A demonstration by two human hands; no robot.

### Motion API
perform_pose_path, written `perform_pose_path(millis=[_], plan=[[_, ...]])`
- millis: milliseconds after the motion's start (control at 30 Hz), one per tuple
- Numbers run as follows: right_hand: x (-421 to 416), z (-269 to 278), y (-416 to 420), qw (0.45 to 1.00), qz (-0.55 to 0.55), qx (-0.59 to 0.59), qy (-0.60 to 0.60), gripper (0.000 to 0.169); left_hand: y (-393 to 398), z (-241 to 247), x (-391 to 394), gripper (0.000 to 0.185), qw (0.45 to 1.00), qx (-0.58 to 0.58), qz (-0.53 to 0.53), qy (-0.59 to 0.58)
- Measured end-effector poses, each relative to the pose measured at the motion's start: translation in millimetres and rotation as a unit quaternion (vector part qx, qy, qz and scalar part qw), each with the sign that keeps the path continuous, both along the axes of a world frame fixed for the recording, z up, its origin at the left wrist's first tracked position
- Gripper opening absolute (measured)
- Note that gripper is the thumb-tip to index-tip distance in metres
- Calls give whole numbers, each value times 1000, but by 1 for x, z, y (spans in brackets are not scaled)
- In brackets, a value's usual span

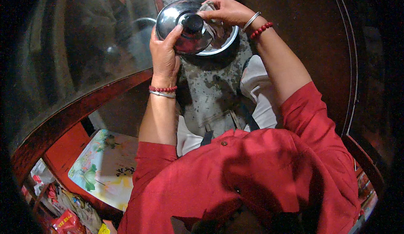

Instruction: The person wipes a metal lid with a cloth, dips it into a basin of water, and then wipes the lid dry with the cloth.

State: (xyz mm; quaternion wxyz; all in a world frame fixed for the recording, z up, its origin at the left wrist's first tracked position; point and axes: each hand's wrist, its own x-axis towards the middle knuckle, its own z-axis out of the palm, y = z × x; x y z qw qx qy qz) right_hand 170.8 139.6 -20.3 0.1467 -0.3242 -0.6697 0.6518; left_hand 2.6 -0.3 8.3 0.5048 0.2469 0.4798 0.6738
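Note:
My left hand [165,52] grips a shiny metal pot lid [169,16] by its left rim, the thumb lying across the top beside the black knob [193,23]. The lid is held tilted over a round basin with a pale rim [233,40]. Pinched in my right hand [230,11] is a crumpled greyish cloth [209,8], which touches the lid close to the knob. The lid and my right hand hide much of the basin's inside, so its contents are hard to make out.
A glass-topped table with a dark red wooden edge [104,90] stands at left. Below it are a floral-printed panel [94,177] and several plastic bags [68,223]. A dark brown surface [300,22] lies at right, with stained concrete floor [202,85] between.

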Motion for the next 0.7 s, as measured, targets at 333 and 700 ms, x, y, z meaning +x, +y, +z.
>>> perform_pose_path(millis=[333, 700], plan=[[-11, 29, -18, 986, -13, 15, -167, 57, -2, 14, -6, 38, 982, -51, -108, 146], [-19, -11, -19, 941, -146, 283, -115, 58, 9, -37, -7, 25, 975, -78, 13, -207]])
